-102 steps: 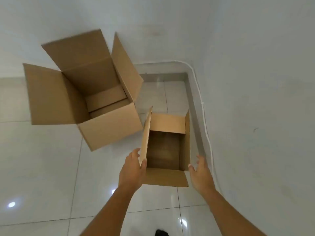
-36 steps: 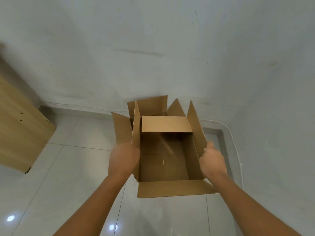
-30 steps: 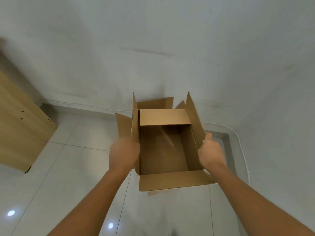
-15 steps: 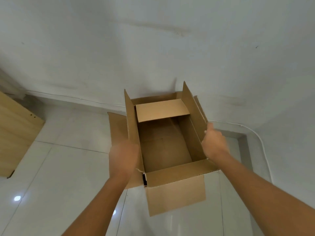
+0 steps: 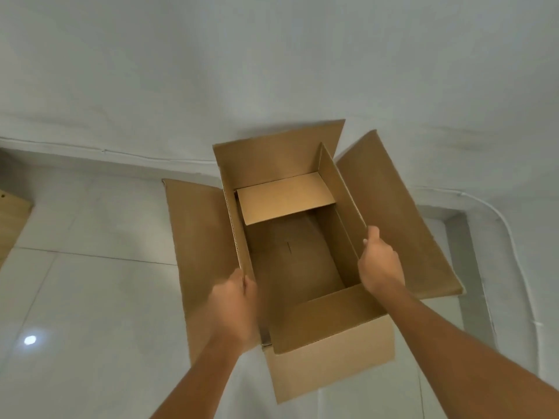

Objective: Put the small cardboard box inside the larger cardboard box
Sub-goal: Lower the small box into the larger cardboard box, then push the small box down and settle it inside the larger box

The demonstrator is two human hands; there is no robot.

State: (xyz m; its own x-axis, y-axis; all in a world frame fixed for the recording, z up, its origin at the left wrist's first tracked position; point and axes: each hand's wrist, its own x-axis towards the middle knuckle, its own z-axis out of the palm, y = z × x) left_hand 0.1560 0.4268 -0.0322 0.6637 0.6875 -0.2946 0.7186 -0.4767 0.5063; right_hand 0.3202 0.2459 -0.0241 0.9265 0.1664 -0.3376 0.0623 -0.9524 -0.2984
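Note:
The small cardboard box (image 5: 296, 261) is open and empty, with its far flap folded inward. It sits down inside the opening of the larger cardboard box (image 5: 199, 252), whose side flaps spread out to the left and right and whose back flap stands against the wall. My left hand (image 5: 234, 309) grips the small box's upright left flap near its front corner. My right hand (image 5: 381, 264) holds the small box's right flap, thumb on top. Whether the small box rests on the larger box's bottom is hidden.
Both boxes stand on a glossy white tiled floor close to a white wall. A wooden furniture panel (image 5: 12, 219) shows at the far left edge. A white cable (image 5: 514, 252) runs along the skirting and bends down at the right, by the wall corner.
I picked the small box up from the floor by the right wall, carried it left over the larger box and lowered it in. The larger box's flaps now show on both sides.

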